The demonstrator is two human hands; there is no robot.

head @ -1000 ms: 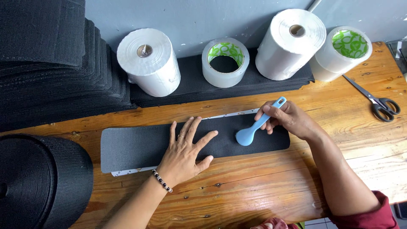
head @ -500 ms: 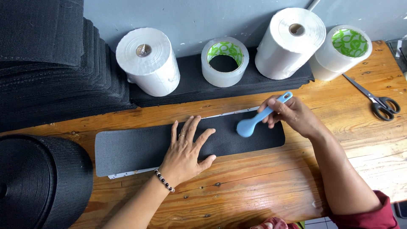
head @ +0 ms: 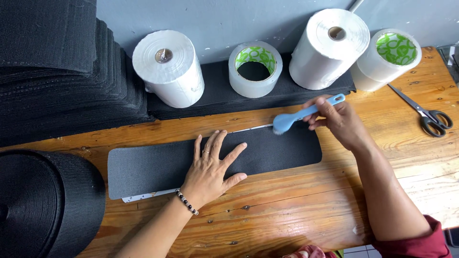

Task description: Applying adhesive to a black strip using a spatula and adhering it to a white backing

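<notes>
Wooden bench [head: 296, 210]: right hand [head: 342, 122] grips blue brush [head: 302, 116].

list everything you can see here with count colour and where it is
black strip: 1, dark grey-black, flat on the table centre, a pale sheet edge showing under it
blue brush: 1, light blue, at the strip's top edge
white rolls: 2, white, one at back left, one at back right
tape rolls: 2, clear-white with green cores, back centre and far right
scissors: 1, black handles, right on the table
stacked black sheets: 1 pile, black, back left
large black roll: 1, black, front left
wooden table: 1, brown
left hand: 1, flat on the strip, beaded bracelet on its wrist
right hand: 1, red sleeve, gripping the brush handle
</notes>
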